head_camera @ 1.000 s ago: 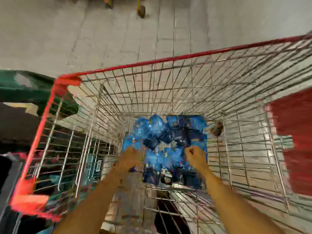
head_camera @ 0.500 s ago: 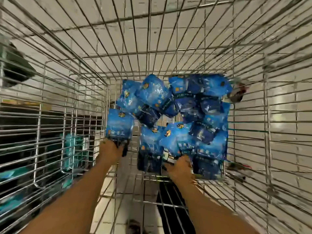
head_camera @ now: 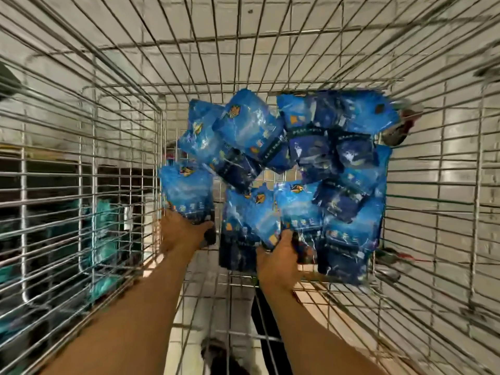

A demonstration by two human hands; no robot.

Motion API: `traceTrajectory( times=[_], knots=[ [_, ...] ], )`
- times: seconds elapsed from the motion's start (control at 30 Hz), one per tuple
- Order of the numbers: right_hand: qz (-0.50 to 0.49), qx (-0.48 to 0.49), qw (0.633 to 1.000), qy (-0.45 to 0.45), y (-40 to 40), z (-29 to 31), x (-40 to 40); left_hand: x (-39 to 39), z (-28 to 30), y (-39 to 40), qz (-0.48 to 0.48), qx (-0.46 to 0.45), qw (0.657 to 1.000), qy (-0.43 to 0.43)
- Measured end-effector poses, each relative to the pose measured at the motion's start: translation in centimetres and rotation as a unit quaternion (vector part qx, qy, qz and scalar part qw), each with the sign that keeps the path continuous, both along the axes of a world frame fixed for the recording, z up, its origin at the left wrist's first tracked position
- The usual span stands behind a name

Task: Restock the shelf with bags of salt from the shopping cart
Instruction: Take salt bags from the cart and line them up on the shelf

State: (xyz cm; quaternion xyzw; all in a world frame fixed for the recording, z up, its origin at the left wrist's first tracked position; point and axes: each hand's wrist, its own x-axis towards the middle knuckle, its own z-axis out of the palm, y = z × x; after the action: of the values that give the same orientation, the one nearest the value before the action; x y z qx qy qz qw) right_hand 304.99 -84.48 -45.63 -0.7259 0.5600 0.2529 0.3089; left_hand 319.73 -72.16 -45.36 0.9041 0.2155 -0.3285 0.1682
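Several blue salt bags [head_camera: 303, 147] lie heaped at the bottom of the wire shopping cart [head_camera: 113, 136]. Both my arms reach down into the cart. My left hand [head_camera: 181, 234] grips the lower edge of one blue salt bag [head_camera: 186, 193] at the left of the heap, raised a little apart from the others. My right hand [head_camera: 281, 258] holds the bottom of another blue salt bag [head_camera: 297, 207] near the heap's front middle. The view is blurred.
The cart's wire walls surround my arms on all sides. Through the left wall, dark shelving with teal packages [head_camera: 105, 234] shows. A pale tiled floor [head_camera: 189, 33] lies beneath the cart. A cart wheel [head_camera: 400, 125] shows at the right, beyond the heap.
My head has dropped closer into the cart, so the bags fill more of the view. My hands went from reaching into the heap to each gripping a bag; the left bag has come away.
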Motion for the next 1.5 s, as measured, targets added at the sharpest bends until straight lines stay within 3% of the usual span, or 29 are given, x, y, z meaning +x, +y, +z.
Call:
traceTrajectory(
  times=[0.1,0.2,0.37,0.47,0.57,0.8,0.87,0.93,1.0,1.07,1.3,1.43,1.5],
  knots=[
    [-0.1,0.083,0.989,-0.074,-1.2,0.4,-0.1,-0.3,0.4,-0.2,0.05,-0.031,0.998,-0.019],
    [-0.19,0.165,0.957,-0.142,-3.7,1.4,-0.3,0.1,2.0,-0.3,0.05,-0.043,0.998,0.016],
    [-0.31,0.286,0.891,-0.166,-7.0,7.0,0.4,1.1,7.3,-0.8,0.026,-0.1,0.994,0.036],
    [-0.29,0.341,0.883,-0.144,-8.8,12.0,1.1,1.8,12.2,-1.8,0.01,-0.12,0.991,0.055],
    [-0.215,0.356,0.9,-0.128,-10.1,17.6,2.3,2.8,17.8,-3.0,-0.006,-0.141,0.989,0.046],
    [-0.18,0.391,0.877,-0.212,-10.5,33.0,6.2,3.3,33.3,-3.8,0.02,-0.28,0.959,-0.034],
    [-0.23,0.441,0.828,-0.261,-9.7,37.1,6.7,2.7,37.6,-2.9,0.065,-0.337,0.935,-0.089],
    [-0.282,0.523,0.743,-0.307,-8.5,40.6,6.7,1.9,42.3,-1.3,0.097,-0.39,0.906,-0.133],
    [-0.279,0.593,0.674,-0.341,-7.0,44.2,6.5,0.8,47.1,0.6,0.103,-0.422,0.883,-0.176],
    [-0.243,0.645,0.628,-0.362,-4.7,47.9,6.3,-0.7,52.0,3.0,0.11,-0.451,0.857,-0.226],
    [-0.113,0.756,0.514,-0.389,7.4,60.4,5.3,-6.6,64.9,15.0,0.16,-0.484,0.787,-0.346],
    [-0.054,0.798,0.478,-0.363,14.9,66.5,4.0,-11.3,70.4,22.4,0.166,-0.475,0.767,-0.398],
    [-0.033,0.806,0.483,-0.341,18.3,69.1,3.3,-13.8,72.8,26.1,0.179,-0.458,0.761,-0.423]
  ],
)
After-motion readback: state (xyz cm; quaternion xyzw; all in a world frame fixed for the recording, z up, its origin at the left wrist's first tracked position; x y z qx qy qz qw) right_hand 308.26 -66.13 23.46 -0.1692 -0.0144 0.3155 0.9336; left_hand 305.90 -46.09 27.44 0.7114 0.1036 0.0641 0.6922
